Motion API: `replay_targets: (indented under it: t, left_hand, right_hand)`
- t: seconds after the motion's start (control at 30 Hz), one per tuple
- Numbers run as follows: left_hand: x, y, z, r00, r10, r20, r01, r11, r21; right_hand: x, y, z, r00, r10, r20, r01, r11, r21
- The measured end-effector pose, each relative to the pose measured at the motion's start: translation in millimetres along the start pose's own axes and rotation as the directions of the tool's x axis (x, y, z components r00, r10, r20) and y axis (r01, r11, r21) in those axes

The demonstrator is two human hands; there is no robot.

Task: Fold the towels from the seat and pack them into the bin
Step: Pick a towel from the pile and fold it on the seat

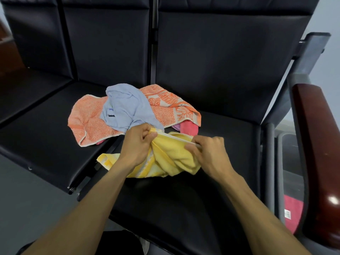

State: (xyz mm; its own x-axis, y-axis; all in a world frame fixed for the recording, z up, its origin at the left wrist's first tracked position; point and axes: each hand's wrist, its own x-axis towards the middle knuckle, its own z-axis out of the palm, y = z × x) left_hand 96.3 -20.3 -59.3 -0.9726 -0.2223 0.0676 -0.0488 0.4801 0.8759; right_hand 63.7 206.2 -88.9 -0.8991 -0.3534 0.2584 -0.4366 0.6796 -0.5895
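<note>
A crumpled yellow towel (171,155) lies on the black seat (184,199) in front of me. My left hand (137,142) and my right hand (207,150) both pinch its white-trimmed upper edge, stretched between them. Behind it sits a heap of towels: an orange patterned towel (165,105), a light blue towel (125,107) on top, and a pink towel (188,127) poking out underneath. The bin (288,173) stands on the floor at the right, beyond the armrest, with a folded red towel (292,212) inside.
A dark red wooden armrest (316,153) on a grey frame separates the seat from the bin. A second black seat (40,116) adjoins on the left. Grey floor (27,208) lies at the lower left.
</note>
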Motion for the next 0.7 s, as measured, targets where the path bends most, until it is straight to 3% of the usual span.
replay_targets:
  t: [0.07, 0.13, 0.27, 0.37, 0.5, 0.63, 0.7]
  left_hand:
    - [1.3, -4.0, -5.8, 0.999, -0.007, -0.031, 0.007, 1.0, -0.004]
    - [2.7, -8.2, -11.9, 0.998, -0.015, -0.055, 0.016, 1.0, 0.019]
    - [4.0, -15.8, -23.0, 0.993, -0.013, -0.116, 0.019, 0.999, 0.05]
    - [3.1, -19.8, -28.4, 0.988, -0.035, -0.149, 0.044, 0.997, 0.059]
    - [2.9, -26.0, -41.9, 0.98, -0.053, -0.193, 0.068, 0.995, 0.072]
    - [2.1, -38.2, -51.7, 0.978, -0.069, -0.199, 0.083, 0.994, 0.067]
    - [1.8, -43.9, -56.2, 0.973, -0.082, -0.217, 0.099, 0.993, 0.071]
  right_hand:
    - [-0.2, 0.3, 0.3, 0.999, -0.002, 0.046, 0.003, 1.0, -0.024]
    - [0.5, 0.6, -0.2, 1.0, -0.003, -0.011, 0.002, 0.995, -0.096]
    - [-2.0, 4.1, 0.1, 0.998, -0.026, 0.051, 0.027, 0.999, -0.023]
    - [-1.3, 1.3, -2.6, 0.999, -0.035, -0.042, 0.03, 0.993, -0.113]
    - [-4.5, 8.4, -5.7, 0.999, -0.018, 0.045, 0.02, 0.999, -0.05]
    - [-7.1, 1.7, -10.1, 0.989, 0.04, -0.143, -0.065, 0.983, -0.172]
    - [-9.1, 5.4, -11.1, 0.998, 0.045, -0.035, -0.052, 0.974, -0.22]
